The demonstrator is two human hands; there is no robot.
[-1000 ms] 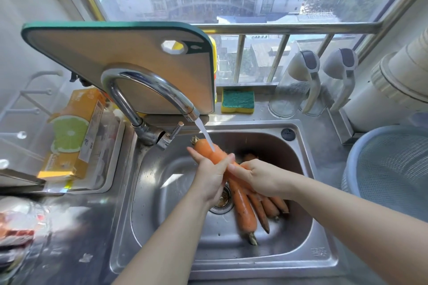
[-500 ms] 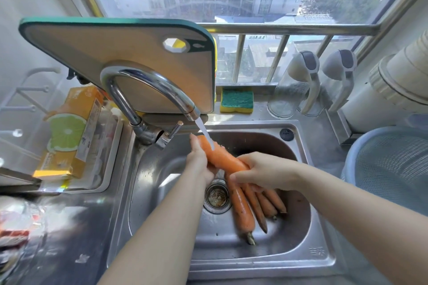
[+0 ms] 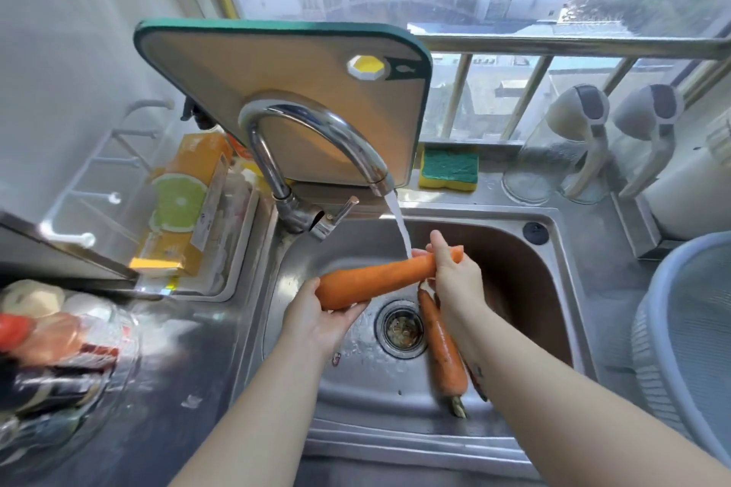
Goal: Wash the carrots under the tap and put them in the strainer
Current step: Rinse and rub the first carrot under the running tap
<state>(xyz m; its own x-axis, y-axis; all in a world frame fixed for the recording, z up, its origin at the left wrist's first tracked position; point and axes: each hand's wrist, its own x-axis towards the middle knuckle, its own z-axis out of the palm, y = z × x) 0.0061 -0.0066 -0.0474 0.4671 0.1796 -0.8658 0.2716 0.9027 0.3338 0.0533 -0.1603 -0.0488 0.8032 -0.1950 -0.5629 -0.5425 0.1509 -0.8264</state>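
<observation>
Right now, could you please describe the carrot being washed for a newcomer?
Find the sink under the tap. One carrot is held crosswise in the stream, left hand and right hand gripping its ends; the other carrots lie on the bottom.

Held carrot (image 3: 372, 281) swung from a steep diagonal, top end far-left at the tap (image 3: 316, 126), to nearly level across the sink (image 3: 356, 391). Left grip (image 3: 320, 318) dropped off the middle to near-left and cups the thick end from below. Right grip (image 3: 455, 277) shifted far-right and wraps the thin end. Water stream (image 3: 399, 225) now lands just left of the right grip.
</observation>
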